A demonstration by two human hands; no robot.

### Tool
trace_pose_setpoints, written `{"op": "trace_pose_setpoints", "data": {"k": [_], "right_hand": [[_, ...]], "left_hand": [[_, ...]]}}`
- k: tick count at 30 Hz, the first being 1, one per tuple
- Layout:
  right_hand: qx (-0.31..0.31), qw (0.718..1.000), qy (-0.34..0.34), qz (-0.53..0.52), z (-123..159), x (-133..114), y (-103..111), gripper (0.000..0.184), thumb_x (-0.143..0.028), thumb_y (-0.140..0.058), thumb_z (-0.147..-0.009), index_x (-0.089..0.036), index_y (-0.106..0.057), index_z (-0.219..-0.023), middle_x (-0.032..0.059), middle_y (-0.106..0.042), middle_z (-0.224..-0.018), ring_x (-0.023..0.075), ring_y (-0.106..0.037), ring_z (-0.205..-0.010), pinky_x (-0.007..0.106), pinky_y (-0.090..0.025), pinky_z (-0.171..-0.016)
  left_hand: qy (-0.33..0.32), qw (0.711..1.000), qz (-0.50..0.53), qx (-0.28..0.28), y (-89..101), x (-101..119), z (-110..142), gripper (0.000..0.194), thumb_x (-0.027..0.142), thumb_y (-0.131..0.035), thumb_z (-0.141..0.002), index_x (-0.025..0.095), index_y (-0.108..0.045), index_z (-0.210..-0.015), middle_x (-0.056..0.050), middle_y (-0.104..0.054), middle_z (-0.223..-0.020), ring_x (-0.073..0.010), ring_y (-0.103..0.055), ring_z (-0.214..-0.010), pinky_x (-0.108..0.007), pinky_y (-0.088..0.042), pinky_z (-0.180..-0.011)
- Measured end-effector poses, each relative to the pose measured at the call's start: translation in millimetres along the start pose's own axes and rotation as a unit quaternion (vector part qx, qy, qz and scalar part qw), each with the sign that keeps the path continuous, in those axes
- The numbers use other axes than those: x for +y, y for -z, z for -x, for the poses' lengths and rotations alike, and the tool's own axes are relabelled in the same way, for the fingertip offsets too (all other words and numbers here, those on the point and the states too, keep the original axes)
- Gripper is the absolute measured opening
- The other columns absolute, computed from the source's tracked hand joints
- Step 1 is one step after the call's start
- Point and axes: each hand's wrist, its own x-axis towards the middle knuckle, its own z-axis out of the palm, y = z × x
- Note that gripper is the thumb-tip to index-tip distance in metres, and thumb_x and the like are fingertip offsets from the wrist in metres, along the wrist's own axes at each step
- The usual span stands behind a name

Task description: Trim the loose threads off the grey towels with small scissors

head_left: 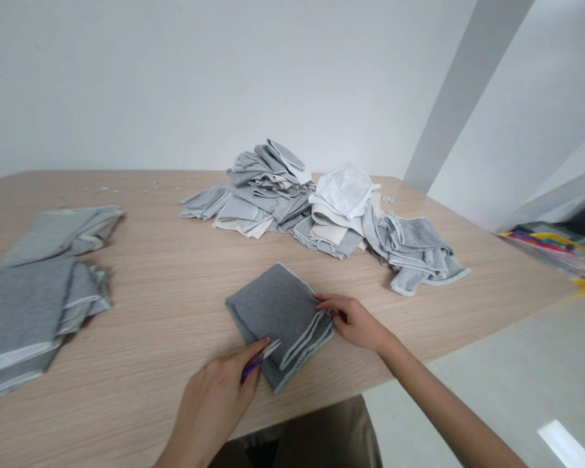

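A folded dark grey cloth (283,312) with pale stitched edges lies on the table in front of me, turned cornerwise. My left hand (219,390) is closed around small purple-handled scissors (272,348), whose silvery blades point up to the right over the cloth. The left thumb rests at the cloth's lower left side. At the cloth's right corner, my right hand (353,322) pinches the layered edge between thumb and fingers.
Heaped grey cloths (268,188) lie at the back, beside white and cream cloths (346,192). Crumpled grey cloths (419,250) sit to the right. Folded grey cloths (24,305) are stacked at left. Lint scraps dot the wooden table (160,312). Colourful items (560,250) stand beyond its right edge.
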Motion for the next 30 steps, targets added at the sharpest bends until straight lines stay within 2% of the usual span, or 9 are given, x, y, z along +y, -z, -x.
{"op": "trace_pose_setpoints", "data": {"k": [6, 11, 16, 20, 30], "right_hand": [[0.011, 1.0, 0.014, 0.018, 13.8, -5.5, -3.4, 0.056, 0.004, -0.047, -0.077, -0.025, -0.07, -0.12, 0.0075, -0.064, -0.138, 0.0234, -0.063, -0.125, 0.044, -0.051, -0.106], [0.034, 0.999, 0.019, 0.023, 23.0, -12.5, -3.6, 0.053, 0.004, -0.048, -0.08, -0.025, -0.07, -0.119, 0.0076, -0.067, -0.131, 0.0222, -0.063, -0.122, 0.044, -0.05, -0.108], [0.032, 0.999, 0.026, 0.028, 23.3, -16.1, -3.2, 0.067, 0.008, -0.044, -0.073, -0.024, -0.064, -0.128, 0.0096, -0.064, -0.126, 0.022, -0.06, -0.119, 0.042, -0.05, -0.105], [0.018, 0.999, 0.021, 0.027, 21.7, -17.2, -3.7, 0.073, 0.009, -0.044, -0.069, -0.024, -0.062, -0.131, 0.0094, -0.061, -0.121, 0.0224, -0.059, -0.114, 0.042, -0.05, -0.102], [0.021, 0.998, 0.011, 0.051, 17.5, -22.9, -7.9, 0.061, 0.009, -0.045, -0.066, -0.022, -0.066, -0.115, 0.0083, -0.057, -0.112, 0.0234, -0.056, -0.109, 0.04, -0.049, -0.099]], "left_hand": [[-0.014, 1.0, -0.01, -0.006, 3.3, -8.8, -3.4, 0.046, 0.026, -0.04, -0.097, 0.038, -0.06, -0.136, -0.003, -0.077, -0.114, -0.028, -0.075, -0.098, -0.042, -0.056, -0.085], [-0.03, 1.0, 0.001, -0.006, 6.3, -19.4, -4.9, 0.047, 0.027, -0.039, -0.096, 0.04, -0.06, -0.136, -0.001, -0.077, -0.115, -0.0273, -0.074, -0.1, -0.041, -0.056, -0.084], [-0.044, 0.999, 0.011, 0.0, 5.5, -23.9, -3.9, 0.048, 0.027, -0.039, -0.095, 0.041, -0.059, -0.136, 0.0, -0.076, -0.117, -0.0267, -0.075, -0.099, -0.039, -0.056, -0.083], [-0.032, 0.999, -0.024, 0.0, 2.7, -23.3, -3.1, 0.048, 0.028, -0.039, -0.095, 0.041, -0.058, -0.137, 0.0, -0.079, -0.109, -0.0258, -0.076, -0.092, -0.035, -0.056, -0.076], [-0.039, 0.997, -0.059, -0.002, 2.5, -21.8, -2.3, 0.048, 0.028, -0.039, -0.096, 0.043, -0.056, -0.139, 0.0, -0.079, -0.105, -0.0272, -0.076, -0.088, -0.037, -0.056, -0.076]]}}
